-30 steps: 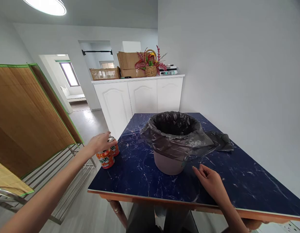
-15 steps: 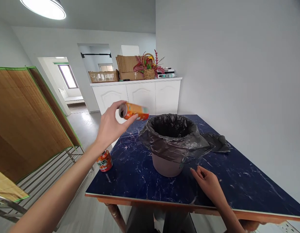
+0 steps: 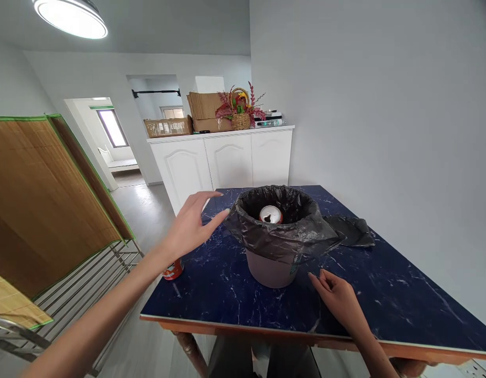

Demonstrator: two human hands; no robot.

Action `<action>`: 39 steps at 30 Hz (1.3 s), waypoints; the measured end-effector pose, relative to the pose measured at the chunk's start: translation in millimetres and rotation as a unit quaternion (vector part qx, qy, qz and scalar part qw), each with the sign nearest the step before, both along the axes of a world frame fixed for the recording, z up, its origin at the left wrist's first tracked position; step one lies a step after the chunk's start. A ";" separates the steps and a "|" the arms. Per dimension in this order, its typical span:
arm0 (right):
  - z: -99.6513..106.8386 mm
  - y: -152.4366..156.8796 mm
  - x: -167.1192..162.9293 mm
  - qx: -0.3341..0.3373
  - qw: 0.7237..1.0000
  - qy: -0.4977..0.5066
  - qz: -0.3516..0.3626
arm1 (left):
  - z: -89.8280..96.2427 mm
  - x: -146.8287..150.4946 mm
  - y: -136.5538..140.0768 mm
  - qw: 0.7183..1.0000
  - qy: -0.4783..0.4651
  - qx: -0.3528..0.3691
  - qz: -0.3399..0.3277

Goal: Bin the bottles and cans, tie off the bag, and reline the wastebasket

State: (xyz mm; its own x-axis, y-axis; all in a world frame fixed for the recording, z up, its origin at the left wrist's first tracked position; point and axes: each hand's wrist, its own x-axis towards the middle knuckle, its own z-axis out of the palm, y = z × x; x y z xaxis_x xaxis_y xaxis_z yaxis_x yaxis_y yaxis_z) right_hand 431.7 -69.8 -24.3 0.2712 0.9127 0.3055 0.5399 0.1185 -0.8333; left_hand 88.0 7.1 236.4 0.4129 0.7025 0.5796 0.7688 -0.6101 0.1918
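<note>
My left hand (image 3: 191, 227) is in the air just left of the bin, thumb and fingers apart, holding nothing. A soda can (image 3: 271, 214) shows inside the mouth of the bin, its silver top with the opened hole facing me. The bin (image 3: 268, 271) stands on the table, lined with a black trash bag (image 3: 280, 244) folded over its rim. My right hand (image 3: 339, 300) rests on the table to the right of the bin, fingers curled in, with nothing seen in them. Partly behind my left forearm, another orange-red can (image 3: 173, 270) stands near the table's left edge.
The blue marbled table (image 3: 227, 302) lies before me. A folded black plastic bag (image 3: 351, 231) lies right of the bin, near the wall. A white cabinet (image 3: 231, 157) beyond bears cardboard boxes (image 3: 211, 107) and a flower basket (image 3: 241, 121). A metal rack (image 3: 85, 278) stands left.
My left hand has let go of the orange can, which has dropped into the lined bin. The hand is now lower and open. My right hand has stayed in place.
</note>
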 end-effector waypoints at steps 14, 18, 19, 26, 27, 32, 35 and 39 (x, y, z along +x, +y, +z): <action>-4.2 1.5 -0.4 0.001 1.000 0.002 -0.010 | -90.3 -152.1 7.5 0.961 0.125 -0.180 0.168; -4.2 1.7 -0.2 -0.004 1.000 0.001 -0.006 | -52.9 -117.7 -2.5 0.987 0.017 -0.011 0.160; -3.8 1.8 -0.2 -0.005 1.000 0.000 -0.006 | -38.3 -103.4 -7.2 0.988 -0.019 0.047 0.147; -1.7 0.9 -0.6 -0.003 1.000 0.004 -0.004 | 41.2 10.4 -31.1 0.986 -0.116 0.113 -0.046; -2.1 0.8 -0.4 -0.005 1.000 0.008 -0.001 | 44.1 23.6 -28.1 0.986 -0.100 0.107 -0.074; -3.7 1.3 -0.2 0.003 1.000 0.014 -0.003 | 38.3 69.8 4.3 0.988 0.005 0.056 -0.143; -1.9 1.7 -1.0 0.001 1.000 0.016 0.000 | 32.0 82.7 16.5 0.987 0.048 -0.001 -0.151; 1.6 1.9 -1.7 0.007 1.000 0.012 0.002 | 28.0 82.2 10.6 0.986 -0.028 -0.025 -0.163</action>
State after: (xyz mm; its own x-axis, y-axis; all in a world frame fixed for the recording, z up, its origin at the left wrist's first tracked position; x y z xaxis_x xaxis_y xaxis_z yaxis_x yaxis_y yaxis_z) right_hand 430.0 -67.8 -22.7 0.2744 0.9097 0.3116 0.5200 0.1322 -0.8438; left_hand 170.2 17.7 264.5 0.5904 0.5662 0.5752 0.5205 -0.8118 0.2647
